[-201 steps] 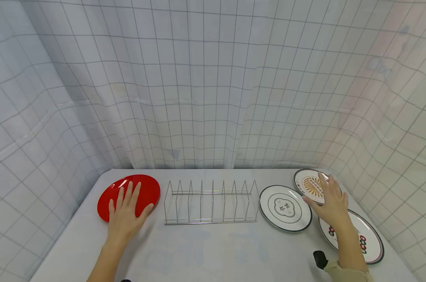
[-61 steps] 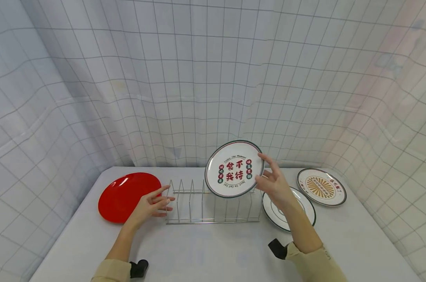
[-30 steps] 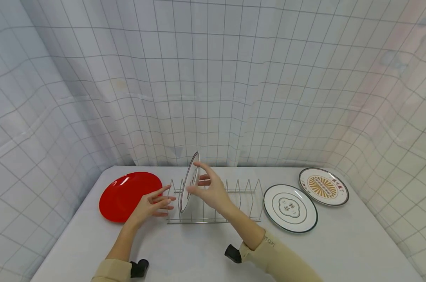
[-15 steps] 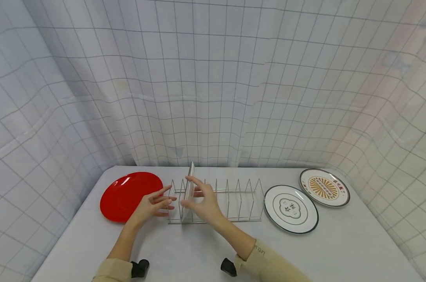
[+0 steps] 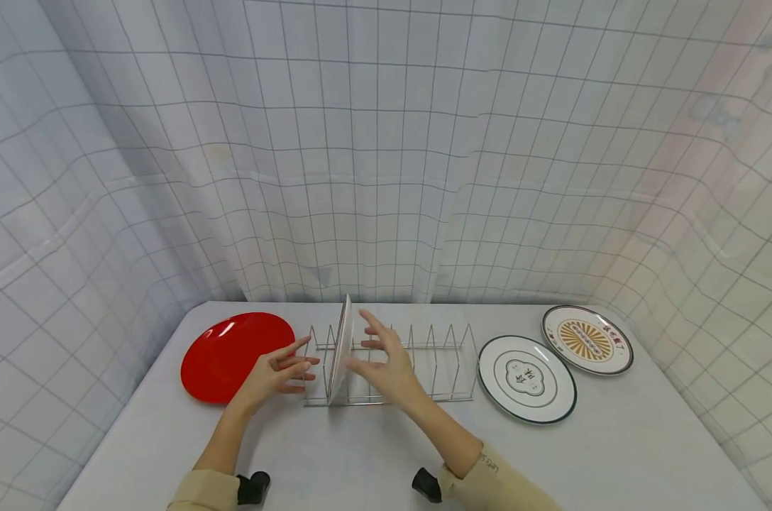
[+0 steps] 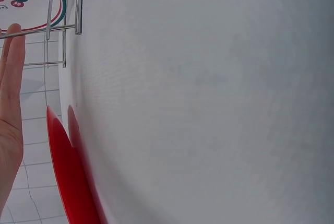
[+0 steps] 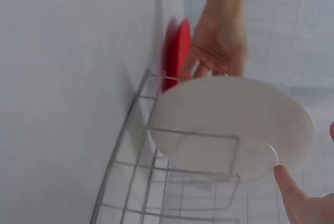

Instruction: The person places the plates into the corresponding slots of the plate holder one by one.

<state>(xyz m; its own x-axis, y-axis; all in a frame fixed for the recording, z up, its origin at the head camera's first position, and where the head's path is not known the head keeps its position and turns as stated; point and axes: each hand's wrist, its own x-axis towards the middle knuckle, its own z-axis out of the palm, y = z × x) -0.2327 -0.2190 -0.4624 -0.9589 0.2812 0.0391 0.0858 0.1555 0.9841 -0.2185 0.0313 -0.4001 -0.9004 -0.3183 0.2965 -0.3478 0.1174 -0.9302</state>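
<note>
A white plate (image 5: pixel 340 355) stands on edge, nearly upright, in a left-hand slot of the wire dish rack (image 5: pixel 450 400). My right hand (image 5: pixel 392 369) is just right of the plate, fingers spread and apart from it in the head view. In the right wrist view its thumb lies close to the plate's back (image 7: pixel 224 104); contact cannot be told. My left hand (image 5: pixel 267 376) is at the rack's left end, its extended fingers against the end wires. The left wrist view shows the plate's printed face (image 6: pixel 36 15), with red characters and a green-red rim, behind the wires.
A large red plate (image 5: pixel 226 355) lies flat on the white table (image 5: pixel 335 454), left of the rack. To the right lie a dark-rimmed white plate (image 5: pixel 526 380) and a plate with a yellow sunburst (image 5: pixel 587 341). A gridded white curtain (image 5: pixel 386 177) surrounds the table.
My right hand brought the printed plate from the right side into the rack, then let go and drew slightly right. My left hand moved from the red plate to the rack's left end.
</note>
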